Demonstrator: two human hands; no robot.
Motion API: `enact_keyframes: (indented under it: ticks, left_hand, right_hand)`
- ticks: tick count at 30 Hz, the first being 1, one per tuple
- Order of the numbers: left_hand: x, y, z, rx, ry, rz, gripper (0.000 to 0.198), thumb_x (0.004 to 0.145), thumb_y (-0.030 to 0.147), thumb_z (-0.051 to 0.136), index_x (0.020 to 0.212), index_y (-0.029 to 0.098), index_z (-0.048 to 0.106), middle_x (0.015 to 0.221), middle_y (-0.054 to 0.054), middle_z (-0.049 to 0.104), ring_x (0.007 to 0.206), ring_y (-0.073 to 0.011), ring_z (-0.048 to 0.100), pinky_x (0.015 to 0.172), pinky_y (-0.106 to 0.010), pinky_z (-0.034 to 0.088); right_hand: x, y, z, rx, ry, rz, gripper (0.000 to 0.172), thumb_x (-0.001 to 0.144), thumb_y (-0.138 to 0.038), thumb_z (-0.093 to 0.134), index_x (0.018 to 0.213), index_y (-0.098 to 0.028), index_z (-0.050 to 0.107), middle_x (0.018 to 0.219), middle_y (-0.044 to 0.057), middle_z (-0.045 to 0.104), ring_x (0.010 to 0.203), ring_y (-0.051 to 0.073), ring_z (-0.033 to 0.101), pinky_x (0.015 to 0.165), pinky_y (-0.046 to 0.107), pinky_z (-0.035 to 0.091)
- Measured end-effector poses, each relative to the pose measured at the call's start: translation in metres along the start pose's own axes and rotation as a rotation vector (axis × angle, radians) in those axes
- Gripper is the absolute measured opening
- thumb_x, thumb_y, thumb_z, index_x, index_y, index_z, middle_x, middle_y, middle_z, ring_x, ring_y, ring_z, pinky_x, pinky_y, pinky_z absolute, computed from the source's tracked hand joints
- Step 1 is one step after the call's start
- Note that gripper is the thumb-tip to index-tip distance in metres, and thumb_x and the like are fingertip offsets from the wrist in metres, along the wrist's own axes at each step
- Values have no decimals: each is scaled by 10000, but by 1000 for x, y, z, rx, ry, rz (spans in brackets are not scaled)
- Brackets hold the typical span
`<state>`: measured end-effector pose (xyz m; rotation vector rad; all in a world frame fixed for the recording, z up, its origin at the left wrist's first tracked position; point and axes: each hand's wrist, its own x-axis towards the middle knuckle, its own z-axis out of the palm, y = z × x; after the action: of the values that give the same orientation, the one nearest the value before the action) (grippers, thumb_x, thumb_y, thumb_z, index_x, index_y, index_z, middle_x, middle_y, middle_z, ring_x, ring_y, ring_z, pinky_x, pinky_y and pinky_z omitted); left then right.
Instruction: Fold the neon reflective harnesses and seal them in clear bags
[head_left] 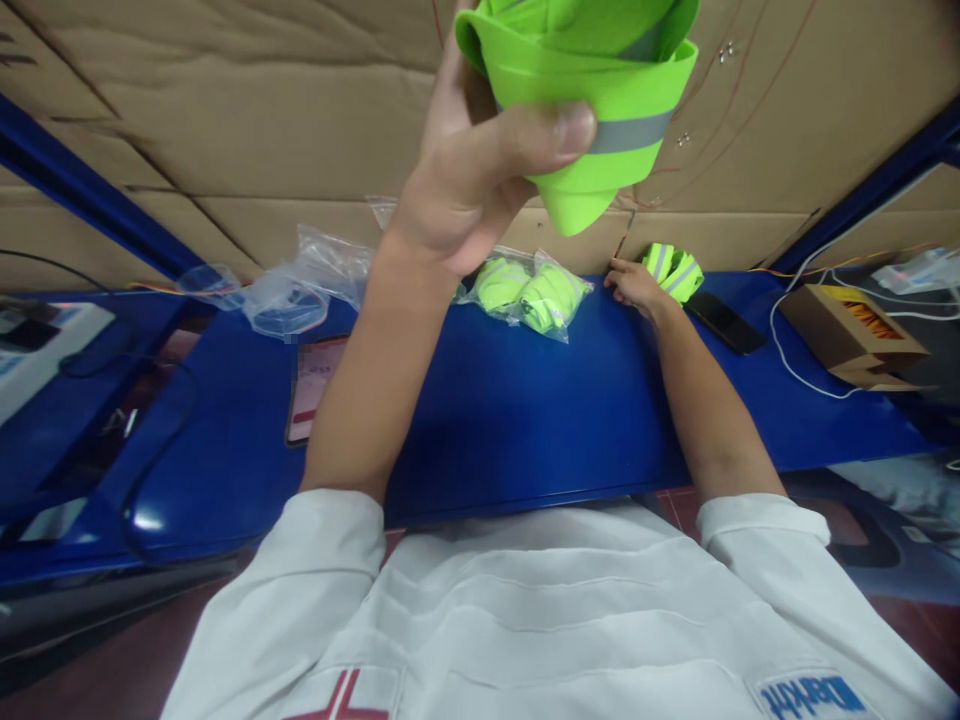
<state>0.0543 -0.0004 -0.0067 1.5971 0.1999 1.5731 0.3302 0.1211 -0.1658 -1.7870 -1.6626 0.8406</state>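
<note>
My left hand is raised high in front of me, closed round a rolled neon green reflective band with a grey stripe; the thumb presses on its outside. Far down at the back edge of the table, my right hand has its fingers drawn together near the cardboard. What they hold, if anything, is too small to make out. Just beside that hand lies another rolled green reflective band. Between my arms, two more rolls sit in clear plastic bags.
Clear plastic packaging and a tablet lie left on the blue table. At right are a black phone, an open cardboard box and a white cable. A cardboard wall stands behind, between blue posts.
</note>
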Motion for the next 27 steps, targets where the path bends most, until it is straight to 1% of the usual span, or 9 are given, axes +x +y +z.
enact_keyframes:
  ticks: [3,7,11,14,17,21,22,24,27]
  left_hand:
    - [-6,7,6,107,87,-110,720,829,731,693,1478,452,555,1241,-37,716,1429,-423,559,967,-580,613]
    - [-2,10,9,88,95,-111,700,861,746,690,1467,423,556,1209,-51,717,1401,-414,580,994,-557,598]
    - [9,0,3,83,103,-78,636,838,687,739,1370,379,574,1180,-60,703,1426,-414,549,1025,-542,577]
    - [9,-8,-1,92,40,2,583,758,550,780,1259,336,570,1188,-54,672,1461,-418,505,1033,-538,572]
    - [7,-10,-5,51,11,63,489,752,457,687,1208,320,573,1230,-37,647,1487,-410,477,1028,-555,574]
    - [10,-4,-11,18,-289,38,779,507,533,907,1221,393,630,1110,-47,720,1389,-470,548,976,-542,597]
    - [10,-2,-10,17,-306,64,780,517,531,893,1241,399,633,1117,-31,718,1382,-461,561,985,-543,593]
    - [9,-1,-7,58,-224,95,654,698,468,755,1327,371,604,1166,7,683,1454,-395,536,1088,-557,553]
    - [13,-16,-12,136,-73,104,531,744,392,700,1265,383,600,1270,58,681,1427,-302,575,1186,-468,522]
  right_hand:
    - [-2,-5,1,5,-31,36,715,930,-137,564,1632,-87,435,821,49,666,523,105,444,487,208,425]
    - [-2,-10,0,15,-67,84,786,944,-122,602,1684,-55,346,666,22,616,496,127,436,473,211,421]
    - [-2,-10,-6,81,-80,107,752,940,-66,597,1663,-73,392,752,54,680,494,110,462,442,190,406]
    - [-5,-7,-18,171,-121,112,592,991,-86,570,1579,-88,502,964,115,751,580,105,577,517,191,509]
    - [-11,-2,-30,246,-189,119,330,1043,-126,536,1334,-85,689,1074,158,765,710,110,678,669,205,598]
    - [-16,2,-34,278,-226,126,263,1051,-95,504,1100,-90,763,1034,159,768,762,121,703,757,224,624]
    - [-16,1,-33,272,-225,124,252,1049,-99,516,1088,-93,765,1013,154,766,763,128,702,748,228,627]
    - [-16,-6,-32,247,-235,119,213,1037,-106,560,1062,-91,771,984,154,761,763,148,700,703,238,630]
    - [-19,-30,-34,200,-293,81,182,1029,-126,604,1020,-94,783,1012,159,768,767,166,699,616,229,606]
